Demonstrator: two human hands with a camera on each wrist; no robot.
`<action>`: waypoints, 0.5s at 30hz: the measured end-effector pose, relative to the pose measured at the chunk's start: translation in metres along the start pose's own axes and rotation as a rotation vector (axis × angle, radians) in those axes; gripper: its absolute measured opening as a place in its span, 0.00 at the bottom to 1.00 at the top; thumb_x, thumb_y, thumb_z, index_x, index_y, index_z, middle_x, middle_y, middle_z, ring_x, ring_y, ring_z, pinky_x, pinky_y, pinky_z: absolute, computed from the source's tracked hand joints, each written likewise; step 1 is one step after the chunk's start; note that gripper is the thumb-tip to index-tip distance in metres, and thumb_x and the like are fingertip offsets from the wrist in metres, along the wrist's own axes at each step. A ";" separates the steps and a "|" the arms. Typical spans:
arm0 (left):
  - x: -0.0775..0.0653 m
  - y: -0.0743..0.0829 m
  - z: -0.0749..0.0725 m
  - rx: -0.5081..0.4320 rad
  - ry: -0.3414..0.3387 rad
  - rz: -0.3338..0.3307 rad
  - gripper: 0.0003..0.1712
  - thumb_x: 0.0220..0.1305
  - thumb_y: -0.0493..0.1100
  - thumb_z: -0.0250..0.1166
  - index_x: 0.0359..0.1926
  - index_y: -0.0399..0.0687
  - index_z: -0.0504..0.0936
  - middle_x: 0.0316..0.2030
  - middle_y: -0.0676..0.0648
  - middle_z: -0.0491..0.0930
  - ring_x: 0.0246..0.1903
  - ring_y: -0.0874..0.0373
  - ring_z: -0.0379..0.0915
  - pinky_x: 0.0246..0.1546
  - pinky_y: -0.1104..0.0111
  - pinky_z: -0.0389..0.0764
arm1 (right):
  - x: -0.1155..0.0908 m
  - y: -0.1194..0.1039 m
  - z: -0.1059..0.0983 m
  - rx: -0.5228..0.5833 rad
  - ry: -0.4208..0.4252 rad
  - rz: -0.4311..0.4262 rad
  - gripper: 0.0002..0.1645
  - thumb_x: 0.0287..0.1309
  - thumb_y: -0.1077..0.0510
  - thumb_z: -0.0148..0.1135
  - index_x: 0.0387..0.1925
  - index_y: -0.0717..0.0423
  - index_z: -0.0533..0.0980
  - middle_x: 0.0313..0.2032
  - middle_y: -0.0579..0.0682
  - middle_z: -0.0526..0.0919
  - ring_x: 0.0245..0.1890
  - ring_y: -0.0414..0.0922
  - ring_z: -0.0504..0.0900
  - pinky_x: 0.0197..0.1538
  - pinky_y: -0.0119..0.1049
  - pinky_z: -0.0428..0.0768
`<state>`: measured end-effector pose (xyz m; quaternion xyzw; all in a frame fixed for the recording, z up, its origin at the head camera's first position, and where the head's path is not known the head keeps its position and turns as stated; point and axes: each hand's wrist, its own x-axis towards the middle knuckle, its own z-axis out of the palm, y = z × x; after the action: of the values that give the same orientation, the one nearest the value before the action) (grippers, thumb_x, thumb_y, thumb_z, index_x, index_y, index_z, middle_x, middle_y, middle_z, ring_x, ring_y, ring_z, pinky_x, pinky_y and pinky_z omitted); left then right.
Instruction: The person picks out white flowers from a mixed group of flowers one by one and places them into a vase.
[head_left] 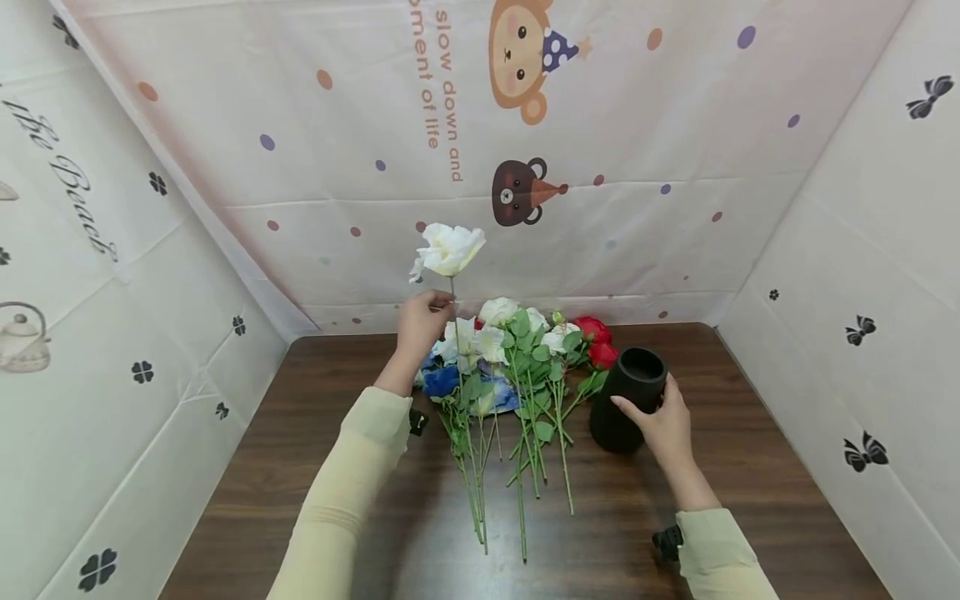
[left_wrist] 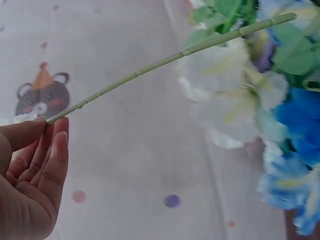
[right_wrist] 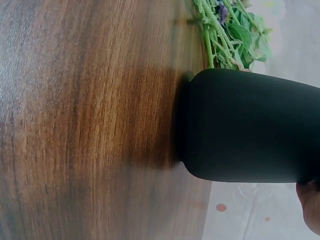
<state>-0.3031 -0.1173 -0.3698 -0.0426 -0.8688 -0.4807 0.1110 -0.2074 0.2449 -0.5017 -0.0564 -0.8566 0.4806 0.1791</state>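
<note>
My left hand (head_left: 424,323) pinches the green stem (left_wrist: 165,61) of a white artificial flower (head_left: 450,248) between thumb and fingertips. The bloom stands upright above the hand, and the stem hangs down over the other flowers in the head view. In the left wrist view the stem's cut end points to the upper right. My right hand (head_left: 666,423) grips a black vase (head_left: 617,410) near its top, thumb on the near side and fingers round the far side. The vase stands on the table at the right with its round mouth facing up; the right wrist view shows its lower body (right_wrist: 250,127).
A pile of artificial flowers lies mid-table: white blooms (head_left: 498,312), red blooms (head_left: 594,330) beside the vase, and blue blooms (head_left: 441,381) at the left. Their green stems (head_left: 522,517) point toward the near edge of the brown wooden table (head_left: 300,475). Printed cloth (head_left: 600,100) hangs behind and at both sides.
</note>
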 end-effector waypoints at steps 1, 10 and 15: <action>0.002 0.006 0.001 0.006 -0.006 0.013 0.16 0.72 0.41 0.63 0.54 0.39 0.86 0.50 0.35 0.87 0.40 0.41 0.86 0.34 0.63 0.84 | 0.000 0.000 0.000 0.000 -0.001 0.004 0.47 0.57 0.56 0.77 0.72 0.61 0.64 0.65 0.68 0.73 0.67 0.67 0.73 0.66 0.67 0.73; 0.010 0.055 0.007 -0.073 -0.007 0.106 0.14 0.71 0.41 0.66 0.52 0.39 0.87 0.48 0.37 0.88 0.48 0.43 0.85 0.50 0.53 0.84 | 0.000 -0.001 -0.001 -0.019 -0.009 0.010 0.48 0.56 0.55 0.77 0.72 0.62 0.63 0.65 0.69 0.73 0.67 0.67 0.73 0.66 0.67 0.73; 0.012 0.077 0.010 -0.129 0.007 0.166 0.13 0.71 0.41 0.66 0.51 0.39 0.87 0.46 0.37 0.88 0.45 0.44 0.86 0.51 0.55 0.84 | 0.002 -0.001 -0.002 -0.020 -0.007 0.004 0.48 0.56 0.55 0.77 0.72 0.62 0.63 0.66 0.69 0.73 0.67 0.67 0.73 0.66 0.67 0.72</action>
<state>-0.3028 -0.0677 -0.3086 -0.1200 -0.8290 -0.5251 0.1506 -0.2080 0.2468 -0.4994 -0.0580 -0.8618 0.4726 0.1745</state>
